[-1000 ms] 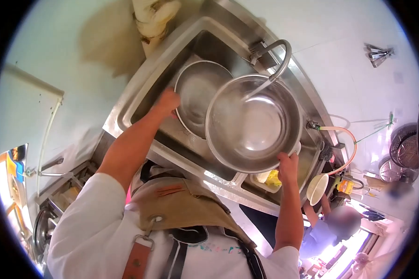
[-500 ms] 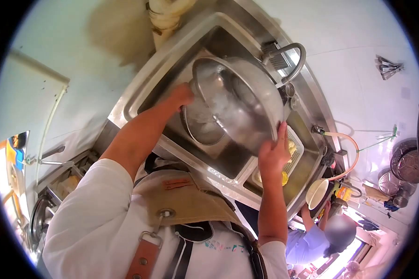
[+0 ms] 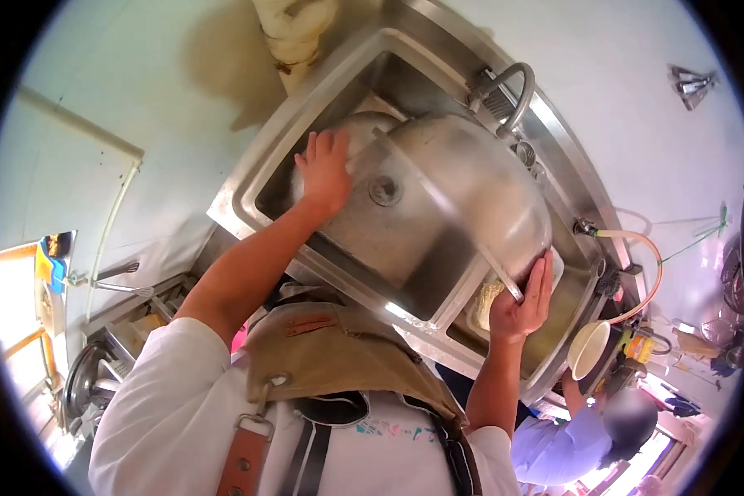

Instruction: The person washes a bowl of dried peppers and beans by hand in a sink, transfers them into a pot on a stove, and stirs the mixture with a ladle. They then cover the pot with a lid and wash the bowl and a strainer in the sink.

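Right hand: the right hand [image 3: 522,306] is closed on the lower rim of the large round stainless-steel bowl [image 3: 479,190]. Its fingers lie up along the outer wall and the thumb is tucked on the rim's other side.
Left hand: the left hand [image 3: 326,169] is spread flat with the fingers fanned and the palm down. It is pressed low in the basin, just left of the bowl's upper rim. Blur hides whether it lies on the bowl's edge or on other steel under it.
Bowl: it is tipped over in the stainless-steel sink [image 3: 248,198], with its domed outside facing up and to the right. Its rim runs slantwise from near the left hand down to the right hand.
Basin: the round drain [image 3: 384,190] shows between the two hands, left of the rim line.
Tap: the curved grey metal faucet [image 3: 517,91] arches over the bowl's far side.
Second compartment: a pale basket [image 3: 486,299] with something yellowish in it sits just beside the right hand.
Nearby: a co-worker in a blue shirt [image 3: 558,446] holds a small white bowl [image 3: 589,349] by the sink's end, below an orange hose [image 3: 646,256].
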Demonstrator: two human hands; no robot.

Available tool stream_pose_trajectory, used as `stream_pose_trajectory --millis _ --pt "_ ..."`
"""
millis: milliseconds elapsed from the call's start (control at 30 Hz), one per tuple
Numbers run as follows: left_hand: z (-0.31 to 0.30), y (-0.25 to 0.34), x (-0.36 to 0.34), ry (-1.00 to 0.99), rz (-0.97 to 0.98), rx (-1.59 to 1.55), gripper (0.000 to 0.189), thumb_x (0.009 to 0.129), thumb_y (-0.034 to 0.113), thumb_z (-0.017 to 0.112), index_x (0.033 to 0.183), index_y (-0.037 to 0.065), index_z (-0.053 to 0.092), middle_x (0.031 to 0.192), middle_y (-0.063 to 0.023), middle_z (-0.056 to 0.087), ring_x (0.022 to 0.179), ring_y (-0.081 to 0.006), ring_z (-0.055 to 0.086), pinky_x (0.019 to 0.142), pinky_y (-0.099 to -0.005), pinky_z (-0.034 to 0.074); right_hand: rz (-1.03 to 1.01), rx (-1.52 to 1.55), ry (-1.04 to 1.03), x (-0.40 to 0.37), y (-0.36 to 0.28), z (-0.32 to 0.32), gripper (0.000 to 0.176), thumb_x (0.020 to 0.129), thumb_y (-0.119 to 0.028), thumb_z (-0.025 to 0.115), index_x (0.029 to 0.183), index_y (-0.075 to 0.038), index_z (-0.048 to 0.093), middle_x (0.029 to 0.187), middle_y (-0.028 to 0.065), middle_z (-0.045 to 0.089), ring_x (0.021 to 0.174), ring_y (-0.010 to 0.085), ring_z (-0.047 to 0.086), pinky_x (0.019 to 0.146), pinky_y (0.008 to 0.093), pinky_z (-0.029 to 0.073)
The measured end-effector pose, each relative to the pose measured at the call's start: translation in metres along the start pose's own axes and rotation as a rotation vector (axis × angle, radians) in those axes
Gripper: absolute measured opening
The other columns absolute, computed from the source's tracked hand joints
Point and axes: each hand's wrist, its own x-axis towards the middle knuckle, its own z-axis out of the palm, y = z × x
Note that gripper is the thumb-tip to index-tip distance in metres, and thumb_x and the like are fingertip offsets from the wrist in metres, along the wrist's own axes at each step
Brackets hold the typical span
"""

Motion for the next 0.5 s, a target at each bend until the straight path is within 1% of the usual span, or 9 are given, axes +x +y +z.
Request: stream_pose_trajectory --millis 33,67,133,233,333,433,500 --pt "-0.001 -0.005 -0.006 0.048 0.073 0.007 0.051 0.077 0.004 0.055 0.127 0.015 0.049 0.134 -0.0155 0.037 0.132 -0.0400 0.027 0.098 -0.0674 0.025 0.010 -0.006 -0.007 -0.010 0.005 -0.003 0.047 0.079 -0.008 0.067 0.122 0.002 0.053 0.119 0.0260 0.056 0.104 0.0390 0.060 0.087 0.0405 0.050" --pt "-0.001 -0.009 -0.011 0.088 0.142 0.006 0.054 0.076 0.004 0.055 0.129 0.016 0.048 0.134 -0.0143 0.038 0.132 -0.0401 0.028 0.098 -0.0669 0.025 0.020 -0.014 -0.015 -0.020 0.009 -0.005 0.048 0.078 -0.008 0.068 0.123 0.002 0.052 0.119 0.0256 0.057 0.104 0.0389 0.060 0.087 0.0403 0.050" --pt "-0.003 -0.016 -0.015 0.166 0.281 -0.008 0.061 0.074 0.004 0.057 0.133 0.019 0.046 0.135 -0.0120 0.039 0.130 -0.0402 0.030 0.099 -0.0661 0.025 0.084 -0.018 -0.035 -0.038 0.015 -0.011 0.044 0.078 -0.004 0.065 0.120 0.002 0.054 0.118 0.0247 0.058 0.103 0.0391 0.060 0.087 0.0400 0.050" --pt "-0.005 -0.029 -0.003 0.204 0.423 0.018 0.061 0.071 0.002 0.057 0.129 0.018 0.051 0.134 -0.0124 0.042 0.128 -0.0407 0.034 0.098 -0.0652 0.027 0.146 -0.027 -0.065 -0.059 0.017 -0.025 0.041 0.078 -0.001 0.061 0.119 0.003 0.056 0.117 0.0247 0.058 0.103 0.0392 0.060 0.089 0.0402 0.049" --pt "-0.010 -0.040 0.017 0.271 0.560 0.015 0.059 0.070 -0.003 0.054 0.125 0.017 0.055 0.130 -0.0139 0.046 0.123 -0.0425 0.040 0.098 -0.0595 0.032 0.187 -0.023 -0.037 -0.069 0.016 -0.038 0.040 0.079 0.000 0.059 0.118 0.004 0.056 0.117 0.0253 0.058 0.103 0.0398 0.060 0.089 0.0411 0.049" --pt "-0.016 -0.046 0.026 0.269 0.537 0.044 0.059 0.071 -0.006 0.049 0.126 0.013 0.055 0.132 -0.0155 0.046 0.120 -0.0421 0.043 0.099 -0.0493 0.037 0.192 -0.012 0.000 -0.077 0.015 -0.050 0.038 0.081 -0.002 0.057 0.119 0.004 0.056 0.116 0.0267 0.058 0.103 0.0408 0.060 0.089 0.0422 0.049" --pt "-0.019 -0.046 0.025 0.271 0.429 -0.118 0.059 0.071 -0.008 0.046 0.127 0.010 0.054 0.132 -0.0175 0.047 0.118 -0.0410 0.046 0.099 -0.0430 0.038 0.169 -0.047 0.014 -0.077 0.012 -0.055 0.037 0.082 -0.002 0.057 0.119 0.004 0.056 0.116 0.0267 0.058 0.103 0.0404 0.060 0.089 0.0419 0.049"
